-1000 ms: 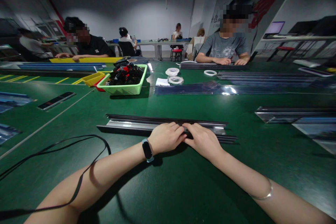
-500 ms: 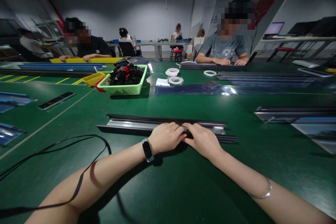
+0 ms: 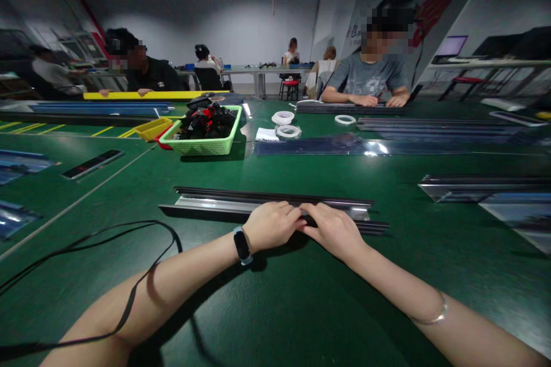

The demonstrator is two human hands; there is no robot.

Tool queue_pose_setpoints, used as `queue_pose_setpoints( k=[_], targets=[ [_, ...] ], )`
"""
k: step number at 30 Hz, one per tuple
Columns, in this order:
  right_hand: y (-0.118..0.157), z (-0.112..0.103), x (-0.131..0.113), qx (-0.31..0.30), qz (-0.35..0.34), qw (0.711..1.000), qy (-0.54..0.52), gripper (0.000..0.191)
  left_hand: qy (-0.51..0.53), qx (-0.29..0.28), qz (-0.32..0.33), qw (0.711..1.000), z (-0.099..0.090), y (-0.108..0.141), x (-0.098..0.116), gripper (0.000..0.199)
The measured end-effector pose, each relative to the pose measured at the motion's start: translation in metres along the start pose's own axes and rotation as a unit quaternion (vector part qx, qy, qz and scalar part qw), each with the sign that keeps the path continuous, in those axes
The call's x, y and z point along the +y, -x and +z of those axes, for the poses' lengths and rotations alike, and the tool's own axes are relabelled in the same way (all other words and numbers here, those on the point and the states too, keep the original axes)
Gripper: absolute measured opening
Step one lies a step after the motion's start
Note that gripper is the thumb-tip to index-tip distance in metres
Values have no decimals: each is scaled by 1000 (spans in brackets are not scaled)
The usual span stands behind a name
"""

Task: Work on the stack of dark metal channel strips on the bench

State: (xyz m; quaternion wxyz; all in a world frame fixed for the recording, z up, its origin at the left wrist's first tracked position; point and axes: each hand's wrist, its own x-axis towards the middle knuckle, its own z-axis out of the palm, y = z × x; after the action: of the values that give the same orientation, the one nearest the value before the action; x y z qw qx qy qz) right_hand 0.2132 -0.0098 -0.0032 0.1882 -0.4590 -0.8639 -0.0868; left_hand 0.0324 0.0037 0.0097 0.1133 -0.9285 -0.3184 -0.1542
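A long black channel profile (image 3: pixel 215 202) with a shiny inner strip lies crosswise on the green table. My left hand (image 3: pixel 272 225), with a banded watch at the wrist, grips the profile's near wall around its middle, fingers bent over the edge. Right beside it, my right hand (image 3: pixel 333 230) grips the same profile, its fingertips almost meeting those of the left. The parts of the profile under both hands are hidden.
A green basket (image 3: pixel 205 146) of black and red parts stands beyond the profile, near a yellow tray (image 3: pixel 152 129). White tape rolls (image 3: pixel 287 131) lie behind. A phone (image 3: pixel 93 164) and black cord (image 3: pixel 124 223) are at left, more profiles (image 3: pixel 482 184) at right. Co-workers sit opposite.
My hands and the profile look unmoved. Across the table at the left, a person's long yellow piece has shifted to the right and up a little.
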Motion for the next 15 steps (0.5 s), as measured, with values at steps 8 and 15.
queue_pose_setpoints(
  k=[8, 15],
  targets=[
    [0, 1, 1, 4, -8, 1000, -1, 31, 2, 1, -4, 1000, 1, 1, -1, 27],
    [1, 2, 0, 14, -13, 1000, -2, 30, 3, 6, -3, 1000, 0, 1, -1, 27]
  ],
)
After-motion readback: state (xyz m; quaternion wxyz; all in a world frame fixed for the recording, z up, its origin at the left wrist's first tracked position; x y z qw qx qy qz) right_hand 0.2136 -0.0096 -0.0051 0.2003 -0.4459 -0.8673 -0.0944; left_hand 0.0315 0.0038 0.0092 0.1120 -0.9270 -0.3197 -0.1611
